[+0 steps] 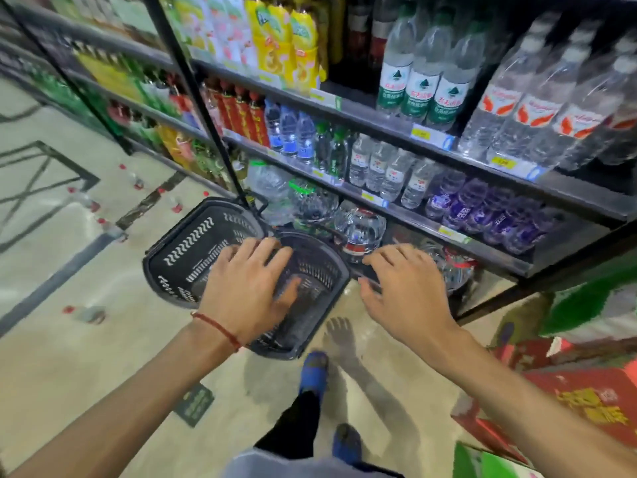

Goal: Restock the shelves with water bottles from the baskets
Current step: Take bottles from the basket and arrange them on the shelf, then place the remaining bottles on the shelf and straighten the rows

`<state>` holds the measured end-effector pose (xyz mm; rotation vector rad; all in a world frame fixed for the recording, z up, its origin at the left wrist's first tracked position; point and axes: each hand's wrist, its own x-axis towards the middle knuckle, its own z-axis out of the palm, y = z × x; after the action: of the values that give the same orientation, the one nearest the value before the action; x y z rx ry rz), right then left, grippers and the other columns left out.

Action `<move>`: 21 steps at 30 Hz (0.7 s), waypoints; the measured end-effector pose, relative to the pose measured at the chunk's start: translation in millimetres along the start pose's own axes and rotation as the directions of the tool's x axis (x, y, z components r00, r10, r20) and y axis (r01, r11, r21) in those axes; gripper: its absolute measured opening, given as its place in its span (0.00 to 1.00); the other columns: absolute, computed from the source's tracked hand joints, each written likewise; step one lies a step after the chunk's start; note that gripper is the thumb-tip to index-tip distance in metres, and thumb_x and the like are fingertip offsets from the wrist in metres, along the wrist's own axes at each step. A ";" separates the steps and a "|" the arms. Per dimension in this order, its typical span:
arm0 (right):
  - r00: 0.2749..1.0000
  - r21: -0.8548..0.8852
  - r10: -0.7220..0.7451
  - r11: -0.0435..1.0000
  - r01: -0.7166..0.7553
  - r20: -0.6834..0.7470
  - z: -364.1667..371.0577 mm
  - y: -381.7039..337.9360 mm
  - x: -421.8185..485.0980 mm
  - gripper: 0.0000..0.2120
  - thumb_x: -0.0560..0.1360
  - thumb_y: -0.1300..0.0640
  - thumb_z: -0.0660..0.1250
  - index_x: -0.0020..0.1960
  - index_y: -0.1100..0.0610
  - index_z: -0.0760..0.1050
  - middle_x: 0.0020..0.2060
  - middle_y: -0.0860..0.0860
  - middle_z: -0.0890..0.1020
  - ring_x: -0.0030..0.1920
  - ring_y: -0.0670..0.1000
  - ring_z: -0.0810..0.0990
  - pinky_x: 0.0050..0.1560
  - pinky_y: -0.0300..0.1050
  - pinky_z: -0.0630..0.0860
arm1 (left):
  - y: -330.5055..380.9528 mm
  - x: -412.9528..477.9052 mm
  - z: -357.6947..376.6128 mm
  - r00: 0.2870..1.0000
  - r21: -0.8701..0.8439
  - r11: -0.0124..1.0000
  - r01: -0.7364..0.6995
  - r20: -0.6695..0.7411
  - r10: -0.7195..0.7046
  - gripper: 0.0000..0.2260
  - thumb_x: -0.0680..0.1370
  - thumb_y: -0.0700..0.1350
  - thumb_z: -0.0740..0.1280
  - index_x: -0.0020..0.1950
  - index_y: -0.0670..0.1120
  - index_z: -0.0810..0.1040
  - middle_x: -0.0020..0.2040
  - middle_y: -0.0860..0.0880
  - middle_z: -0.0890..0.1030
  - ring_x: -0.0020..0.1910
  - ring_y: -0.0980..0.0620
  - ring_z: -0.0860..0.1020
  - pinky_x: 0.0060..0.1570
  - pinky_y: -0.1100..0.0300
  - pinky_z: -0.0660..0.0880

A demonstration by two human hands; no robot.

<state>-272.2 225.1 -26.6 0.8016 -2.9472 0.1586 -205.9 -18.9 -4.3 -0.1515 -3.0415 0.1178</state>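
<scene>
Two dark plastic baskets stand on the floor by the shelves: one [186,250] to the left and one [319,267] nearer me. I see no bottles inside them. My left hand [248,288] hovers over the near basket with fingers spread, holding nothing. My right hand [403,288] is spread and bare in front of the bottom shelf. Small water bottles [379,167] stand on the middle shelf [413,212], with purple-labelled ones [482,208] lying beside them. Large water jugs [362,229] sit at the bottom.
Several small red-capped bottles [84,313] lie scattered on the floor to the left. Red cartons [586,398] sit at the right. My feet in blue shoes [313,372] stand below the basket. Upper shelves hold tall water bottles [420,74] and juice.
</scene>
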 end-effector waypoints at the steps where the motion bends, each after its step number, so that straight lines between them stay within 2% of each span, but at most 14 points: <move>1: 1.000 0.022 -0.030 0.999 0.030 0.000 3.7 -13.9 -3.4 0.18 0.77 0.45 0.60 0.56 0.53 0.82 0.49 0.50 0.83 0.53 0.56 0.79 0.56 0.53 0.73 | -9.6 -19.4 -0.3 0.999 0.008 0.999 0.042 0.017 -0.042 0.21 0.78 0.60 0.61 0.62 0.48 0.78 0.59 0.47 0.79 0.56 0.42 0.77 0.51 0.46 0.75; 5: 0.986 0.040 -0.163 0.986 0.161 0.036 12.0 -73.1 2.7 0.18 0.76 0.45 0.60 0.54 0.53 0.82 0.49 0.51 0.83 0.55 0.57 0.80 0.58 0.54 0.75 | -53.9 -83.2 -4.0 0.981 0.026 0.981 0.192 0.035 -0.193 0.21 0.78 0.60 0.59 0.60 0.48 0.79 0.58 0.46 0.80 0.55 0.41 0.77 0.50 0.46 0.76; 12: 0.961 0.048 -0.276 0.960 0.274 0.035 26.1 -189.3 31.5 0.15 0.77 0.46 0.64 0.55 0.51 0.83 0.49 0.48 0.84 0.54 0.54 0.80 0.57 0.52 0.77 | -156.3 -148.5 10.7 0.950 0.013 0.951 0.309 0.032 -0.309 0.21 0.77 0.59 0.57 0.60 0.48 0.79 0.58 0.47 0.81 0.53 0.42 0.78 0.49 0.47 0.77; 14: 0.959 0.045 -0.280 0.960 0.278 0.044 35.6 -224.2 44.2 0.16 0.77 0.45 0.61 0.54 0.52 0.83 0.49 0.48 0.84 0.55 0.54 0.80 0.59 0.52 0.77 | -191.5 -160.5 17.3 0.947 -0.025 0.947 0.320 0.014 -0.320 0.22 0.77 0.59 0.57 0.60 0.48 0.80 0.57 0.47 0.81 0.52 0.42 0.79 0.48 0.48 0.77; 18: 0.960 0.066 -0.275 0.960 0.271 0.054 54.5 -298.6 69.5 0.20 0.77 0.45 0.57 0.54 0.53 0.83 0.50 0.50 0.84 0.55 0.55 0.81 0.56 0.54 0.78 | -268.0 -190.4 31.8 0.946 -0.003 0.946 0.325 -0.013 -0.325 0.19 0.77 0.56 0.67 0.64 0.46 0.80 0.60 0.45 0.82 0.54 0.41 0.79 0.49 0.48 0.76; 21: 0.976 0.071 -0.210 0.976 0.205 0.065 58.3 -342.7 87.3 0.12 0.77 0.48 0.65 0.53 0.53 0.83 0.49 0.49 0.83 0.54 0.56 0.80 0.47 0.53 0.80 | -317.5 -206.3 39.7 0.956 0.025 0.956 0.293 -0.010 -0.293 0.19 0.78 0.56 0.65 0.63 0.47 0.80 0.60 0.45 0.81 0.56 0.41 0.79 0.52 0.47 0.74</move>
<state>-176.0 -119.5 -48.3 1.1403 -2.9118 0.2150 -35.6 -357.9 -36.3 0.3012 -3.0115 0.1339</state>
